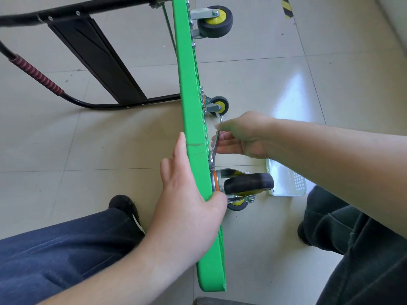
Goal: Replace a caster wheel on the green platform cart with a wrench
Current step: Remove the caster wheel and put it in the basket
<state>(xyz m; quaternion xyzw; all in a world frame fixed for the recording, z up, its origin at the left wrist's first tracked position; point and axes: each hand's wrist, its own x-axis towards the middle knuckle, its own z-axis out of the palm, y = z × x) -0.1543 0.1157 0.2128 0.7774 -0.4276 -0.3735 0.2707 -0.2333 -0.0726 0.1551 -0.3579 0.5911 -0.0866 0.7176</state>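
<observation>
Two hands share the work: the left hand (pixel 187 192) lies flat-fingered against the green platform cart (pixel 193 133), tipped on edge on the floor, steadying it, while the right hand (pixel 240 137) grasps the slim steel wrench (pixel 214 148) just beyond the near black caster wheel (pixel 248 183).

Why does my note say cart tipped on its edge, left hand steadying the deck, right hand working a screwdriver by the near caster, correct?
Nearly. The head view shows the right hand holding a wrench, not a screwdriver, by the near caster. The left hand does steady the green deck.
</observation>
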